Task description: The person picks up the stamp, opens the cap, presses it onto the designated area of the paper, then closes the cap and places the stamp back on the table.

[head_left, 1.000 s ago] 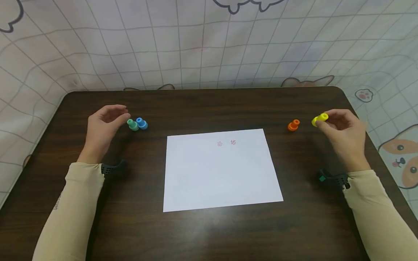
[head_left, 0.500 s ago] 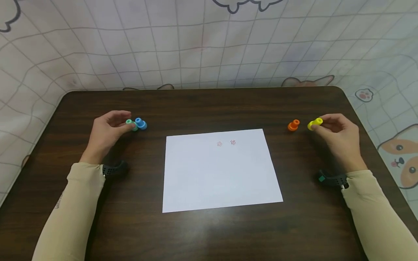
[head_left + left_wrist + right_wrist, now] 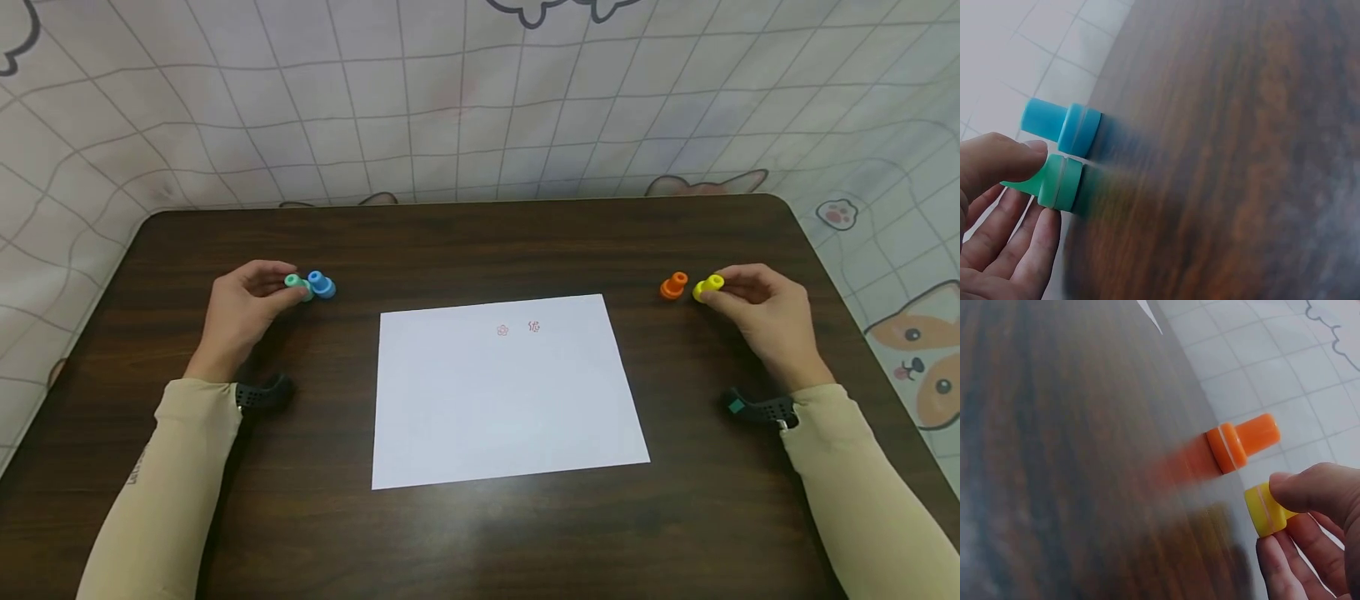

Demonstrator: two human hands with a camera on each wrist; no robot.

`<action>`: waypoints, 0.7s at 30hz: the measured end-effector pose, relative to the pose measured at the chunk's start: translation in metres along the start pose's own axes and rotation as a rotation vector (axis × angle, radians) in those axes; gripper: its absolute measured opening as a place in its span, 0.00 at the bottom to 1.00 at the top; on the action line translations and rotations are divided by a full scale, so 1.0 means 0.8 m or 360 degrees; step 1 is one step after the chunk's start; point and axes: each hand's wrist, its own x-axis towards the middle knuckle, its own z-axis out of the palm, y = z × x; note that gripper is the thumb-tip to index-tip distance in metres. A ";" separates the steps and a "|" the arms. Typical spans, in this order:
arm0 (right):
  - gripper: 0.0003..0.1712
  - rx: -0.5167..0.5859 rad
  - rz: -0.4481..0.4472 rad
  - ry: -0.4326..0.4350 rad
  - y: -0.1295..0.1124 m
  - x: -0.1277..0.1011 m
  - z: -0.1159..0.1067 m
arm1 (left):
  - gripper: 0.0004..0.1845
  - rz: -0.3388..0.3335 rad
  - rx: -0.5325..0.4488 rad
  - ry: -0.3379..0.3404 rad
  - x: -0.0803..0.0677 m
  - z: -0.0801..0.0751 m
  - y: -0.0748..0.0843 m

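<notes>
- Green stamp [image 3: 1059, 182], base down on the worktop [image 3: 480, 542] toward its left side, pinched by the left hand [image 3: 243, 308] between thumb and curved fingers
- Blue stamp [image 3: 1080, 129] upright just beside the green one; whether the two touch, I cannot tell
- Yellow stamp [image 3: 1264, 510] pinched in the right hand [image 3: 772, 317], thumb against curved fingers, base raised off the worktop on its right side
- Orange stamp [image 3: 673, 286] upright near the yellow one, apart from it
- Paper [image 3: 510, 400] lying between the hands, with two small red marks near its far edge: a flower outline [image 3: 502, 331] and, right of it, a written character [image 3: 534, 327] too small to read surely
- Dark lettering [image 3: 135, 468] runs along the left sleeve [image 3: 161, 483], too small to read
</notes>
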 end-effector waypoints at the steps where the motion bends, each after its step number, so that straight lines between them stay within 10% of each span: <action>1: 0.22 -0.0012 0.0004 -0.0003 0.000 0.001 0.000 | 0.24 0.0000 0.0000 0.0008 0.000 0.000 0.000; 21: 0.29 -0.0256 0.0033 -0.0071 -0.009 0.003 -0.006 | 0.25 0.0020 -0.0146 0.0108 -0.019 -0.007 0.016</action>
